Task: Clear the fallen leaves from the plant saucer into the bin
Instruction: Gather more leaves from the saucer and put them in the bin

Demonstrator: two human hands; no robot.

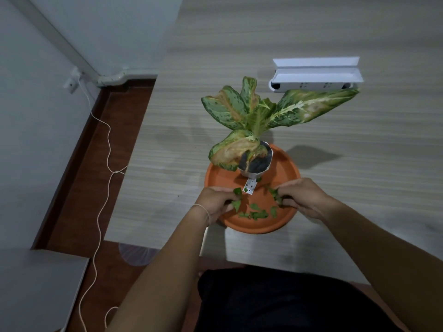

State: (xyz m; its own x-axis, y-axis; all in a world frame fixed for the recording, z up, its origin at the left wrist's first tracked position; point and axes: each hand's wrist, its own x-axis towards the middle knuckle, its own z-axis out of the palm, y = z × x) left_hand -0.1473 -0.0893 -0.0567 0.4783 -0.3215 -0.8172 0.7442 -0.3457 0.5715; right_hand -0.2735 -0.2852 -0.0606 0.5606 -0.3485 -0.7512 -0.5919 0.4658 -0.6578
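One white cable [105, 149] trails from a wall socket at 10 o'clock down across the reddish-brown floor [96, 188], and one pale, translucent round shape [136, 256], perhaps a lined bin, peeks out below the tabletop edge at 7 o'clock; what it is cannot be told for sure. The tabletop [311, 32] is pale wood-grain laminate with fine horizontal streaks. On it, near the front edge, sits one round terracotta-orange saucer [285, 164], smooth and shallow with a raised rim. Two bare hands reach into it. The left hand [215, 202], with a thin string band at the wrist, rests at the saucer's 9 o'clock rim, its grip pinched together on two small green leaf pieces [237, 197], one above the fingers and one pointing down below them. Between the hands, at the saucer's 6 o'clock, lie about five loose leaves [257, 213], small, dark green, crumpled and jagged, flat on the orange floor of the dish. A small white tag [249, 189] with tiny printed marks lies just ahead of them, leaning from the pot. One small pot [256, 164] wrapped in white stands at the saucer's 12 o'clock, holding one plant [251, 111] with four or five broad speckled green leaves, several browned and cream at the middle, one drooping over the pot. The right hand [302, 196] sits at the saucer's 3 o'clock, fingertips pressed together on a clump of green leaf bits [275, 195]. At 1 o'clock, well apart, lies one long white folded box [316, 75]
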